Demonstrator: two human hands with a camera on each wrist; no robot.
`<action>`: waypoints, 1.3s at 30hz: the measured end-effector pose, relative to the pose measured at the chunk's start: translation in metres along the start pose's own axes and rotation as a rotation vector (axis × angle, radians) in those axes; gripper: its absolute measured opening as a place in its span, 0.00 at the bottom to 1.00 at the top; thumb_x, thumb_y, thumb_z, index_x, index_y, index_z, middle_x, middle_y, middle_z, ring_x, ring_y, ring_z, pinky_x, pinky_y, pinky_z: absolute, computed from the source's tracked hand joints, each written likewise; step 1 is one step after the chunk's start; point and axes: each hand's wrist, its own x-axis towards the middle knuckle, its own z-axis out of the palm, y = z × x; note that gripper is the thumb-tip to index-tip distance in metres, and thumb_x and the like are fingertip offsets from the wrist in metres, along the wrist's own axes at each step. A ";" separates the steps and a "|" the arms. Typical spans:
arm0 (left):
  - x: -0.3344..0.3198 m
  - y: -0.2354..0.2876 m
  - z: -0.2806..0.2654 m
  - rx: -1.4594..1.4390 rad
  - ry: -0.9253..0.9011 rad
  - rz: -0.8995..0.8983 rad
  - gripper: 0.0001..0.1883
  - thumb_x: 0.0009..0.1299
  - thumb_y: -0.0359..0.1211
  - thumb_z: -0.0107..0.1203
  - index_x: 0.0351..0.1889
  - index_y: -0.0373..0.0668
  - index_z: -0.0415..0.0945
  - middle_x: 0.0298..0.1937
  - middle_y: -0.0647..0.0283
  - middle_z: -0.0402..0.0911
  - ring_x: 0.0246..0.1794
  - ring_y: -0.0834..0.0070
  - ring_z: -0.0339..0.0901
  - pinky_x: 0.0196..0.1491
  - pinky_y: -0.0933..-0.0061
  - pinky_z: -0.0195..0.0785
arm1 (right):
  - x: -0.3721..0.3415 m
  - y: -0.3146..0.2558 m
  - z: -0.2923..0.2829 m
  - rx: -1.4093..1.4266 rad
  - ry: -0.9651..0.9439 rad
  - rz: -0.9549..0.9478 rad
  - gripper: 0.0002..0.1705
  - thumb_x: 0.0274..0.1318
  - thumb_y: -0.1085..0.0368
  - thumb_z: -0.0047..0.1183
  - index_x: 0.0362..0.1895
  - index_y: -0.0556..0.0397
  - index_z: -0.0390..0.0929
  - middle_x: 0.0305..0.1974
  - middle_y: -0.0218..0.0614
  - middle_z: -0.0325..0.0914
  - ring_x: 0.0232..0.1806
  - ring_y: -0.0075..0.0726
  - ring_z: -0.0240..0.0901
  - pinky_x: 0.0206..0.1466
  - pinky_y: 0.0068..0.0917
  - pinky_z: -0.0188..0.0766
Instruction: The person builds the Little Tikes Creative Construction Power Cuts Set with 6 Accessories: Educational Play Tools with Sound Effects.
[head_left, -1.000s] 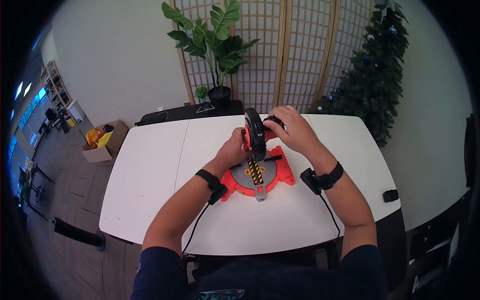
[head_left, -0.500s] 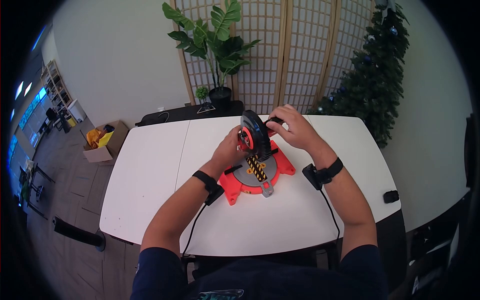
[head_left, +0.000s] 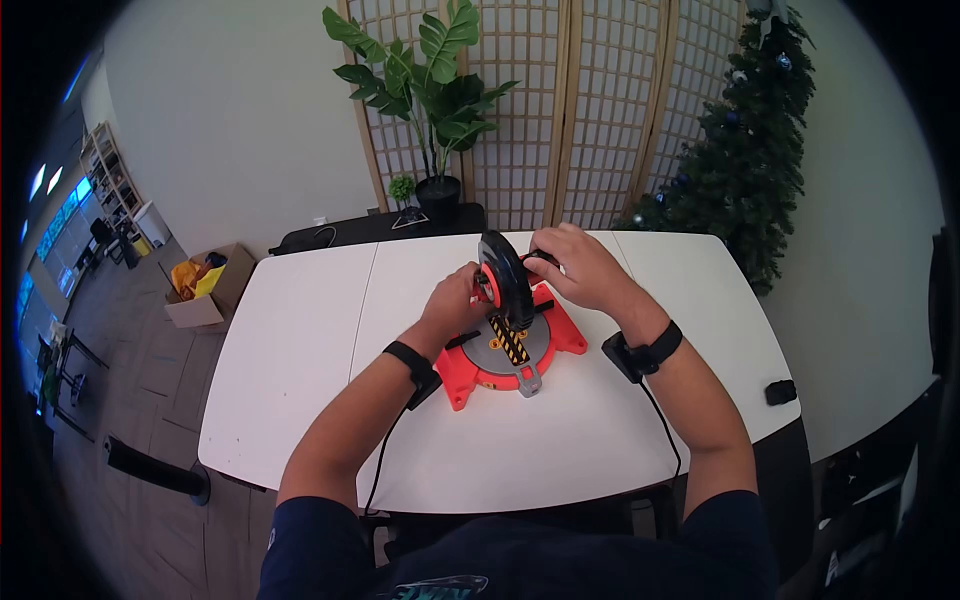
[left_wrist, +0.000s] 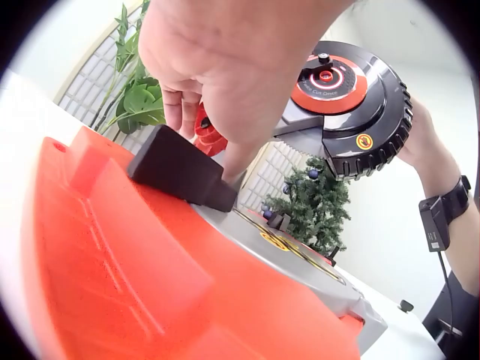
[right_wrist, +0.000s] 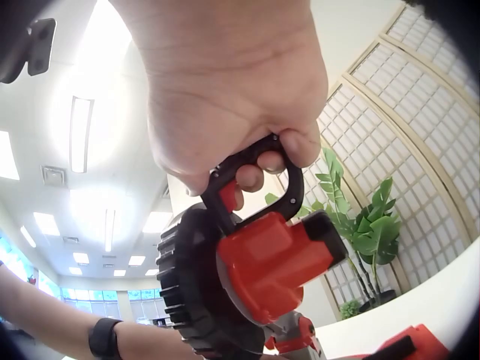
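Note:
A toy miter saw (head_left: 463,380) stands on the white table, with an orange-red base and a grey round turntable (head_left: 482,353) marked by a yellow-and-black striped strip. Its black toothed blade guard (head_left: 512,285) is raised at a tilt over the turntable. My right hand (head_left: 585,268) grips the looped black handle (right_wrist: 298,187), fingers curled through it close to the red trigger. My left hand (head_left: 450,305) holds the saw low at its rear left, thumb down by a black fence piece (left_wrist: 176,169). Some left fingertips are hidden behind the saw.
A small black object (head_left: 781,392) lies at the table's right edge. Behind the table stand a potted plant (head_left: 438,195), a folding screen (head_left: 520,150) and a decorated tree (head_left: 745,170). An open cardboard box (head_left: 228,285) sits on the floor at left. Cables trail from both wrist cameras.
The saw's base has turned, its front lever now further right and its left corner nearer me. The guard and my right hand have come down a little. Both hands keep their hold.

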 end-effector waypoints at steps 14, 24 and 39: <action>-0.002 0.005 -0.002 0.132 0.012 0.031 0.24 0.58 0.33 0.70 0.46 0.37 0.69 0.44 0.47 0.82 0.47 0.47 0.80 0.51 0.54 0.73 | -0.004 -0.010 -0.003 -0.055 -0.026 0.040 0.18 0.65 0.52 0.52 0.35 0.55 0.72 0.33 0.41 0.75 0.41 0.50 0.70 0.45 0.43 0.69; -0.004 0.009 -0.008 0.165 -0.018 -0.007 0.25 0.59 0.37 0.70 0.48 0.39 0.69 0.45 0.49 0.82 0.46 0.49 0.81 0.50 0.55 0.74 | -0.006 -0.009 0.002 -0.074 0.005 0.061 0.22 0.65 0.48 0.54 0.33 0.56 0.73 0.33 0.42 0.77 0.41 0.50 0.71 0.45 0.43 0.70; -0.008 -0.005 -0.006 0.134 -0.053 0.128 0.31 0.56 0.34 0.71 0.56 0.39 0.69 0.53 0.53 0.78 0.56 0.54 0.77 0.58 0.58 0.70 | -0.032 -0.026 0.013 -0.240 -0.208 0.231 0.35 0.64 0.31 0.46 0.33 0.50 0.86 0.18 0.39 0.77 0.24 0.48 0.76 0.30 0.41 0.71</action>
